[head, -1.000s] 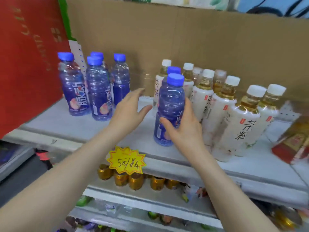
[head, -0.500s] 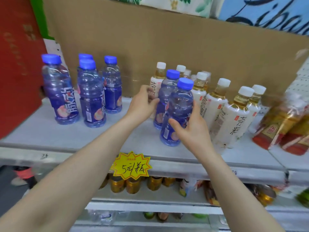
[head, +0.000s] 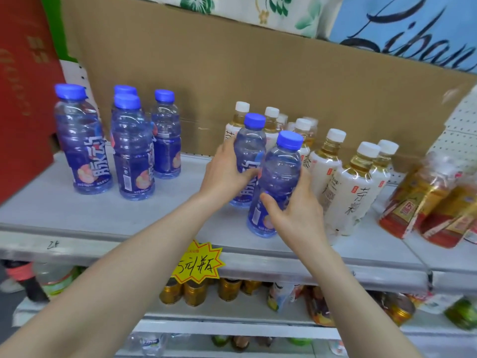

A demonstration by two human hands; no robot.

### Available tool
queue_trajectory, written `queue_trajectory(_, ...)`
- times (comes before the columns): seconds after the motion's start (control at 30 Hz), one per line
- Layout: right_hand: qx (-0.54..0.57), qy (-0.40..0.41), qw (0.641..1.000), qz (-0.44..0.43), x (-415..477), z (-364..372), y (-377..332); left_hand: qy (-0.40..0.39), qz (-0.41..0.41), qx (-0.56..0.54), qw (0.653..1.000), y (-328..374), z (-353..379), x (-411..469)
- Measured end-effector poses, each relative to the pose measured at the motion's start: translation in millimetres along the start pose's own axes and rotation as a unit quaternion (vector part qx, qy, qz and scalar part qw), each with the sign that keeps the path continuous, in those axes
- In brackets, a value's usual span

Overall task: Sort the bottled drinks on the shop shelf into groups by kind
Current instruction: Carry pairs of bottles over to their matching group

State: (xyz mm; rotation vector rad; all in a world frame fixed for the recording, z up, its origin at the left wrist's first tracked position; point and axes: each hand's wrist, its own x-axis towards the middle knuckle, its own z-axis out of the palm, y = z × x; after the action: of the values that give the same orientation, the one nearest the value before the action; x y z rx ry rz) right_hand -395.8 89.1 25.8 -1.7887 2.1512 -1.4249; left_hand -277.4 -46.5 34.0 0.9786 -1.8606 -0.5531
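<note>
Several blue bottles with blue caps (head: 133, 148) stand grouped at the left of the grey shelf (head: 108, 218). Two more blue bottles stand mid-shelf among the white-capped tea bottles (head: 343, 187). My left hand (head: 227, 171) is wrapped around the rear blue bottle (head: 250, 143). My right hand (head: 294, 210) grips the front blue bottle (head: 281, 171) low on its body. Both bottles are upright and appear to rest on the shelf. The tea bottles, white-labelled with amber liquid, crowd right behind and beside my right hand.
Gold-and-red wrapped bottles (head: 423, 205) lie tilted at the shelf's right. A cardboard sheet (head: 258, 81) backs the shelf; a red box (head: 23, 99) stands at the left. A yellow price tag (head: 197, 263) hangs on the front edge. Cans (head: 193, 291) fill the lower shelf.
My left hand reached right from open air and closed on the rear blue bottle. My right hand stayed on the front blue bottle. The camera shifted right.
</note>
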Motion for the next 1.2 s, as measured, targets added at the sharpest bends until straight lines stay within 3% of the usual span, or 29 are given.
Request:
queue_trajectory(0.2,0.05,-0.023,0.998,-0.029,12,18,-12,0.044,-0.011,0.041,0.998,-23,-64,-38)
queue_trajectory(0.5,0.1,-0.069,0.988,-0.095,57,108,-51,0.107,-0.076,0.124,0.984,-57,-141,-68)
queue_trajectory(1.07,0.102,-0.113,0.986,-0.074,100,151,-66,0.113,-0.078,0.13,0.982,-60,-148,-69)
queue_trajectory(1.2,0.014,-0.075,0.992,-0.1,93,122,-54,0.18,-0.024,0.182,0.966,-51,-143,-74)
